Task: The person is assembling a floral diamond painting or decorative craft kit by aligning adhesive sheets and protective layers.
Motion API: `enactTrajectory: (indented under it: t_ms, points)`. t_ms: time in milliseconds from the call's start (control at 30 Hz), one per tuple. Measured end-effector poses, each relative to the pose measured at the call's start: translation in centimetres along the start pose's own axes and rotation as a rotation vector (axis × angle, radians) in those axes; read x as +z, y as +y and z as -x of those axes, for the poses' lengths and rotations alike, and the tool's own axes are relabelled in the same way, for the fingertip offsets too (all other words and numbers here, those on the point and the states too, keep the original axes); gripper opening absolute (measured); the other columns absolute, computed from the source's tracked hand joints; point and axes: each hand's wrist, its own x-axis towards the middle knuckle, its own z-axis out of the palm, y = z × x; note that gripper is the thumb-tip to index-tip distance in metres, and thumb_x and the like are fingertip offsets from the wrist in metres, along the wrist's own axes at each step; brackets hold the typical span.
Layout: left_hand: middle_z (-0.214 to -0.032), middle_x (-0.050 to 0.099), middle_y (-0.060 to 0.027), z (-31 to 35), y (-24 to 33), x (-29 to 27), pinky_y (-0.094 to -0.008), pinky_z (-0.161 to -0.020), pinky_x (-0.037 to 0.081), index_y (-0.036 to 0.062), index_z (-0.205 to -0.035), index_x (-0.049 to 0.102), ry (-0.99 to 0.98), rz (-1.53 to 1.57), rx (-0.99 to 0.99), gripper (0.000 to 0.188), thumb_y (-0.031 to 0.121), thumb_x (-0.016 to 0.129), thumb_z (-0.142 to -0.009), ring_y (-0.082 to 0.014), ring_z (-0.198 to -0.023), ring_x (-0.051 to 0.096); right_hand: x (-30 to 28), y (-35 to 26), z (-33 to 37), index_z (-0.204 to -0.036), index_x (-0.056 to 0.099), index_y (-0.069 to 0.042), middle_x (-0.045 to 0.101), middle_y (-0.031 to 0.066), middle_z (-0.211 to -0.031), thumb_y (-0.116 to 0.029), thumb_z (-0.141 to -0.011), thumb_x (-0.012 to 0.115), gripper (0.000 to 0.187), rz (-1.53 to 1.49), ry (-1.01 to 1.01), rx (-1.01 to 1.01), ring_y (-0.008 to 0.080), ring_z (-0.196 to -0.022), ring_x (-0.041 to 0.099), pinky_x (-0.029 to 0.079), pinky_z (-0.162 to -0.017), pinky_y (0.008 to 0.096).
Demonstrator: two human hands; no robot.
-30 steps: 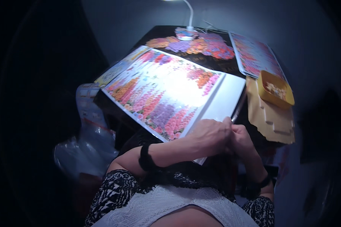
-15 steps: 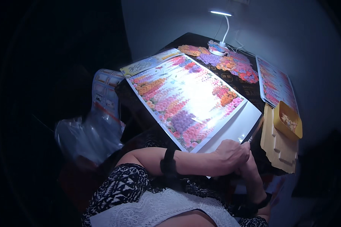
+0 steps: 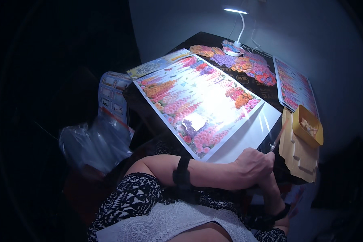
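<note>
Had the left hand (image 3: 252,164) clenched, overlapping the mostly hidden right hand (image 3: 269,180); could not tell the right one's grip. Saw a slim object (image 3: 276,142) poking out just beyond the knuckles, its holding hand unclear. Found the flower-printed sheet (image 3: 199,107) ahead and leftward on the dark table (image 3: 268,100), bordered at right by a white sheet (image 3: 250,133). Noted rightward a yellow box (image 3: 300,133) on brown cardboard (image 3: 296,155); farther off, colourful pieces (image 3: 242,64) beside a lit lamp (image 3: 236,11).

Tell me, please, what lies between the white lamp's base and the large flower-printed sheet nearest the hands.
In the head view, colourful flower pieces and a strip of dark surface lie between the lamp's base and that large sheet.
</note>
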Motion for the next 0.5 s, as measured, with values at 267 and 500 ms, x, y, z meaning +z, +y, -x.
enactTrajectory:
  t_ms: [267,500]
  points:
    - [-0.064,0.060,-0.0113,-0.8,-0.6,-2.2,-0.0358,-0.046,0.048,-0.0009,-0.081,0.052,0.185,-0.014,0.110,0.012,0.010,0.056,-0.077,-0.0257,-0.056,0.065,1.1,-3.9,-1.7,-0.097,0.050,0.001,0.058,0.0065,-0.094,-0.015,-0.080,0.072,0.032,0.099,0.075,0.106,0.0102,-0.086,0.055,0.049,-0.071,0.0291]
    - [-0.061,0.060,-0.0182,-2.7,-2.6,-3.8,-0.0439,-0.051,0.047,-0.0019,-0.092,0.054,0.062,0.091,0.083,0.030,0.027,0.058,-0.086,-0.0370,-0.058,0.062,-1.3,-6.9,-5.8,-0.073,0.056,0.000,0.062,0.0024,-0.070,-0.018,-0.078,0.071,0.025,0.260,0.020,0.181,0.0080,-0.066,0.057,0.049,-0.061,0.0267]
